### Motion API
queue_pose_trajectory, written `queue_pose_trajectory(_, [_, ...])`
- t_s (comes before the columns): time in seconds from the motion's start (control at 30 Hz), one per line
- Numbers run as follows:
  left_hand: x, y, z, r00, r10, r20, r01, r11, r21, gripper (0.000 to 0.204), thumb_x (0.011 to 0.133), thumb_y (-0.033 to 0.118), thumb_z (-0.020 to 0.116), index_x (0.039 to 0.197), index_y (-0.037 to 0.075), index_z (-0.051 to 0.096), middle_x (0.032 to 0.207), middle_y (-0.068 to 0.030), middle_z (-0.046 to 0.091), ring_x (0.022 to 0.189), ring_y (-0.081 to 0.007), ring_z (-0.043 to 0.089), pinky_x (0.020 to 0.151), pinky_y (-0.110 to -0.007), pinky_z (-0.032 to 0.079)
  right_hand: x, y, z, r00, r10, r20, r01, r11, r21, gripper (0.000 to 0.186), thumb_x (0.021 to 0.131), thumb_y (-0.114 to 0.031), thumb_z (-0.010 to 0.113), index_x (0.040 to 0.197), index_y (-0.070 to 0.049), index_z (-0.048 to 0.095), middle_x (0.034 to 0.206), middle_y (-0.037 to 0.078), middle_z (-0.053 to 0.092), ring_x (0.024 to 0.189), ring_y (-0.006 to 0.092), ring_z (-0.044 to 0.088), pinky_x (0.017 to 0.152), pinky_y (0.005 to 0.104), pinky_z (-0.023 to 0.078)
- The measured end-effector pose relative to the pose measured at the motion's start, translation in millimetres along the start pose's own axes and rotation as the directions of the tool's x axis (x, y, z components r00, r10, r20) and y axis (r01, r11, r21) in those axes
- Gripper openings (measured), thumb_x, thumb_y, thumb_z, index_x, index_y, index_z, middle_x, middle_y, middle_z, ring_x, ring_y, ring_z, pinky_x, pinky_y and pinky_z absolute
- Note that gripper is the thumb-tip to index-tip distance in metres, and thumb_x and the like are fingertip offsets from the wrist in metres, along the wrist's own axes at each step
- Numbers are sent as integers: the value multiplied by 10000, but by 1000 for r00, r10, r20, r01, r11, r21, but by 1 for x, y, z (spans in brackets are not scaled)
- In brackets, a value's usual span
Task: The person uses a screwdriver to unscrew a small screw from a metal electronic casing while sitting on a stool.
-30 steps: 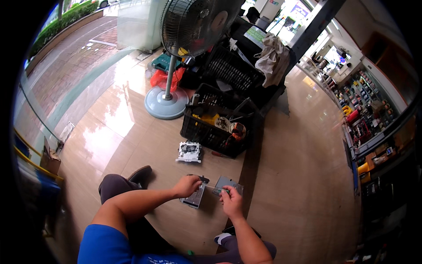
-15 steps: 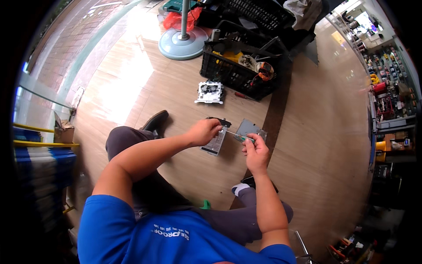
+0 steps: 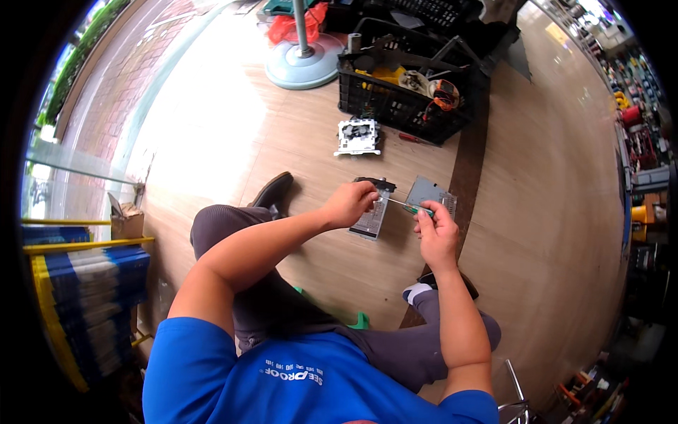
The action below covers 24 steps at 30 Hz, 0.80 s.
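Note:
My right hand (image 3: pixel 439 233) is closed around the green handle of a screwdriver (image 3: pixel 400 203), whose thin shaft points left. At the shaft's far end, the fingers of my left hand (image 3: pixel 350 205) are pinched together. Whatever they hold is too small to make out. Below my left hand a flat grey metal unit (image 3: pixel 369 223) lies on the floor, with a black part (image 3: pixel 381 184) at its far end. To the right, partly behind my right hand, lies a grey metal plate (image 3: pixel 426 189). Farther off sits a white and black mechanism (image 3: pixel 358 136).
A black plastic crate (image 3: pixel 395 102) of tools stands beyond the mechanism, with an orange meter (image 3: pixel 444 92) inside. Near it lies a red-handled tool (image 3: pixel 408 138). A round grey stand base (image 3: pixel 302 68) is at the far left. Stacked blue goods (image 3: pixel 92 283) stand at left.
The whole scene has shifted slightly right and, at the far side, upward in view. Both hands keep their places at the screwdriver, over the same parts.

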<state>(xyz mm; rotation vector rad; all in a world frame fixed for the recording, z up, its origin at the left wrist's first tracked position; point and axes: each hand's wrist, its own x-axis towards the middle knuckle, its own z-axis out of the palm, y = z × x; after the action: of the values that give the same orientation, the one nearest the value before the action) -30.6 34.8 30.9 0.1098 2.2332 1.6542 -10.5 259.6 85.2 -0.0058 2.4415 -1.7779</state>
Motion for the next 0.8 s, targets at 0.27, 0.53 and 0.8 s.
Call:
queue_pose_trajectory(0.27, [1, 1, 1, 999, 27, -18, -26, 999, 43, 213, 968, 177, 508, 934, -20, 583, 764, -119, 656, 705, -209, 652, 665, -336, 516, -2, -2, 3, 999, -32, 15, 32, 999, 32, 154, 905, -93, 612, 1038, -17, 623, 705, 26, 632, 589, 70, 567, 544, 230, 461])
queue_pose_trajectory(0.53, [2, 2, 3, 1000, 18, -14, -17, 998, 59, 210, 962, 168, 514, 906, -22, 584, 756, -127, 666, 700, -219, 659, 660, -340, 516, -1, 0, 0, 997, -50, 53, 53, 997, -50, 167, 925, -100, 589, 1059, -3, 608, 760, 22, 640, 621, 56, 559, 561, 213, 460])
queue_pose_trajectory(0.8, [2, -2, 4, 1000, -28, -10, 29, 997, 78, 221, 968, 184, 514, 924, -18, 592, 768, -130, 674, 712, -220, 669, 664, -340, 519, 0, -1, 0, 997, -37, 61, 42, 997, -70, 156, 926, -96, 583, 1052, -8, 609, 763, 15, 639, 616, 58, 560, 560, 213, 460])
